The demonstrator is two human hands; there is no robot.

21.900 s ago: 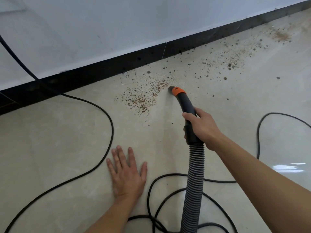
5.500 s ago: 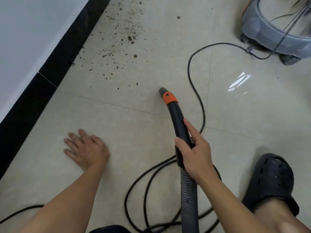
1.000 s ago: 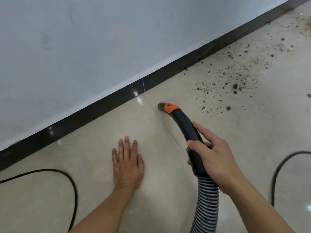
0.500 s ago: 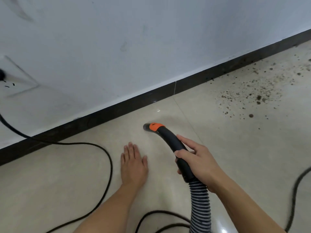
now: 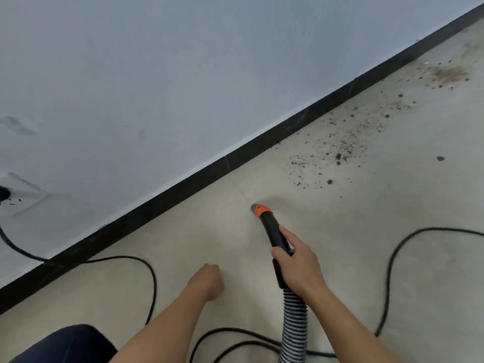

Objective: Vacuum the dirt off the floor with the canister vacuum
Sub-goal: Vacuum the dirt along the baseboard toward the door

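Note:
My right hand grips the black handle of the vacuum hose. Its orange-collared nozzle points down at the beige tiled floor, on a tile joint. Dark dirt crumbs lie scattered up and to the right of the nozzle, a short way off. A brown dusty patch lies farther along the wall. To the left of the hose my left hand is low over the floor with its fingers curled under, holding nothing. The canister is out of view.
A black baseboard runs diagonally under a pale wall. A black power cord loops over the floor on the right; another loop on the left leads to a wall socket. My dark-clothed knee is at the bottom left.
My left hand has lifted from lying flat on the floor and its fingers have curled in. The nozzle has shifted right, closer to the dirt. The view has turned.

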